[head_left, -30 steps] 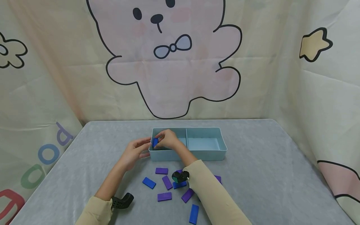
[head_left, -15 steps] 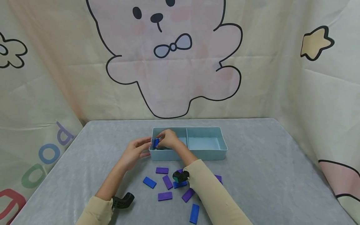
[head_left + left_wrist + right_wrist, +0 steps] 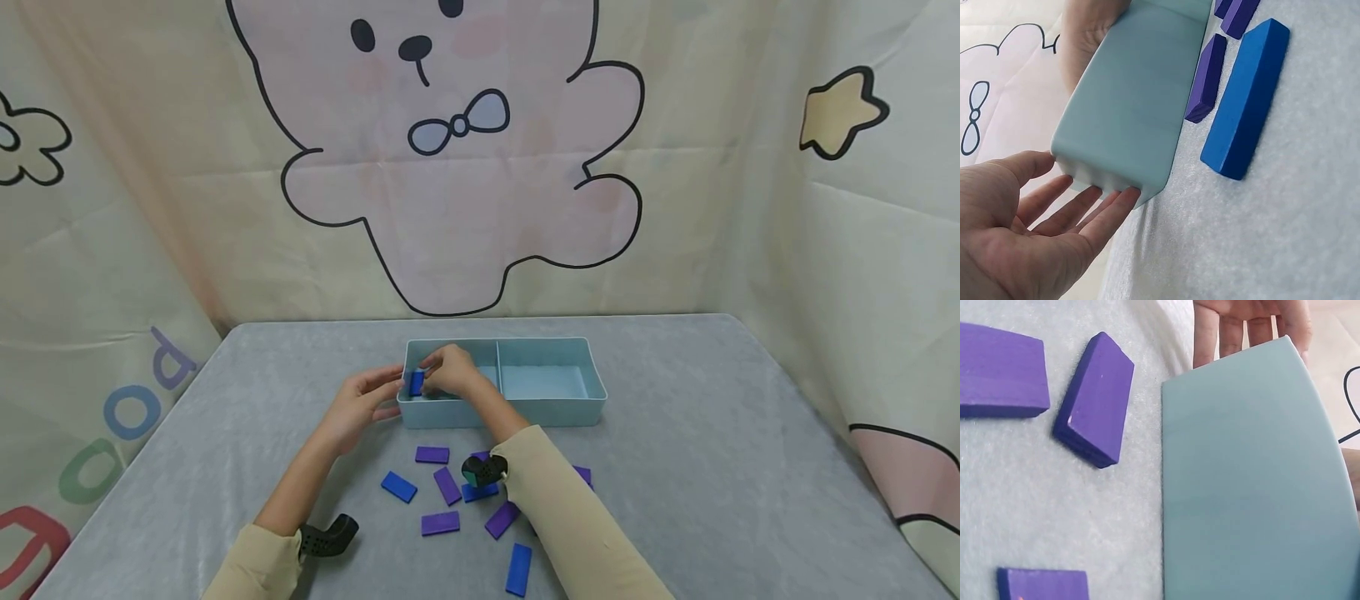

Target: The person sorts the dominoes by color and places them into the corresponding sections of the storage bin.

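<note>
Nearest to me on the grey counter (image 3: 675, 433) lie loose blocks: a blue block (image 3: 518, 569) close to my right sleeve, then purple blocks (image 3: 439, 522) and another blue one (image 3: 397, 487) scattered between my forearms. Past them sits the tray (image 3: 551, 412), pale blue, split into two compartments by a wall across its middle. My right hand (image 3: 450, 372) is over the tray's left compartment, its fingers pinching a small blue block (image 3: 416, 382) held upright just inside the near-left corner; only the head view shows that grip. My left hand (image 3: 358, 406) rests at the tray's left end, fingers straight and relaxed, holding nothing. The left wrist view shows what the head view cannot: my left fingertips (image 3: 1110, 209) lie flat against the outside of the tray wall (image 3: 1129, 106), touching it, with a blue block (image 3: 1246, 100) and a purple one (image 3: 1207, 78) lying on the counter just beside the tray. The right wrist view looks along the tray's near wall (image 3: 1247, 487) and catches the left fingers (image 3: 1232, 328) at its far end, plus three purple blocks (image 3: 1094, 400) on the counter beside it, but it does not show my right fingers or the block they hold. Farthest off hangs the cream curtain (image 3: 825, 250) with a drawn bear.
</note>
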